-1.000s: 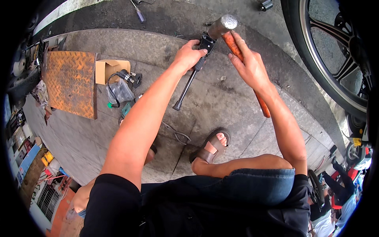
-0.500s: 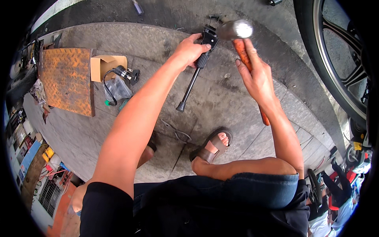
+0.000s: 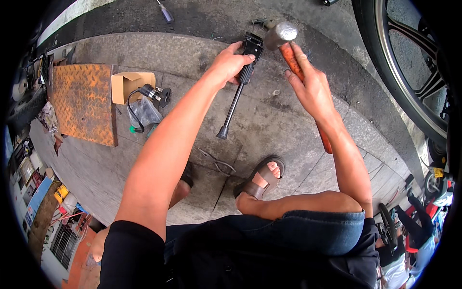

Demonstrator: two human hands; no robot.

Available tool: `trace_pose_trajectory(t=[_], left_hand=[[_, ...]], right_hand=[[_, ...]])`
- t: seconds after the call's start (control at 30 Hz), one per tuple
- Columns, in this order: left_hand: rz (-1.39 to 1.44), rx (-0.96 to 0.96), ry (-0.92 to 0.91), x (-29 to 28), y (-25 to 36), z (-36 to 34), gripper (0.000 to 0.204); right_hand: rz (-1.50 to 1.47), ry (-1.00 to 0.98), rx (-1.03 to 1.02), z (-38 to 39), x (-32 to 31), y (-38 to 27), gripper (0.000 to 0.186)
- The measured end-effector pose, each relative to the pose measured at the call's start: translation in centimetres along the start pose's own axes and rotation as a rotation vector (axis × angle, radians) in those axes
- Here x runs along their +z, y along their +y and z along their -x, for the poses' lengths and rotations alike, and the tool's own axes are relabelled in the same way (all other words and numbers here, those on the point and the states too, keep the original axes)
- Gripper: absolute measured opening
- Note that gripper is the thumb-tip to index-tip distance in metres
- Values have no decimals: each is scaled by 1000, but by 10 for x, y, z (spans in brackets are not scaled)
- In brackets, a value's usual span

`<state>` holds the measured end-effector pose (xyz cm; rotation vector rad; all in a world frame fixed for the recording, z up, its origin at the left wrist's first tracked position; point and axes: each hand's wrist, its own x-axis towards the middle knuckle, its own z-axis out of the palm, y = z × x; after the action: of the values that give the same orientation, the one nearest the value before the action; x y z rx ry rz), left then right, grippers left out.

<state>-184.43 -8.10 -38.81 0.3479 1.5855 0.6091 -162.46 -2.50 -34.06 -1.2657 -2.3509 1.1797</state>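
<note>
My left hand point(image 3: 233, 62) is closed round the upper part of a black kickstand point(image 3: 234, 103), just below its bracket. The leg of the kickstand slants down toward me and ends in a rubber foot. In my right hand point(image 3: 313, 94) is a hammer point(image 3: 293, 62) with a worn orange handle, my index finger stretched along it. Its rounded steel head is just right of the kickstand's bracket; whether the two touch I cannot tell. Beyond the hammer head lies a small dark metal piece point(image 3: 260, 21), partly hidden.
A rusty orange tread plate point(image 3: 84, 103) lies at left, beside an open cardboard box point(image 3: 126, 86), a lock with a cable point(image 3: 151, 91) and a plastic bag point(image 3: 146, 113). A screwdriver point(image 3: 166, 13) lies far off. A spoked wheel point(image 3: 385, 53) stands at right; pliers-like handles point(image 3: 219, 163) lie by my sandal.
The hammer head has shifted slightly left and is less blurred. My left hand still holds the kickstand in nearly the same place. The whole view has shifted a little.
</note>
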Motion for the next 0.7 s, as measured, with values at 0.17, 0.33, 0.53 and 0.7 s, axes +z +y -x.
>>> trace_pose_trajectory(t=[0.17, 0.33, 0.53, 0.7], left_hand=[[5, 10, -3, -6, 0, 3, 76], [33, -18, -19, 0, -8, 0, 81], [61, 84, -4, -8, -15, -1, 77], [335, 186, -75, 4, -33, 22, 61]], right_hand=[[-115, 109, 23, 4, -4, -20, 64], [107, -74, -48, 2, 0, 11, 64], [-137, -101, 188, 63, -19, 6, 64], [-431, -133, 612, 151, -9, 47, 55]])
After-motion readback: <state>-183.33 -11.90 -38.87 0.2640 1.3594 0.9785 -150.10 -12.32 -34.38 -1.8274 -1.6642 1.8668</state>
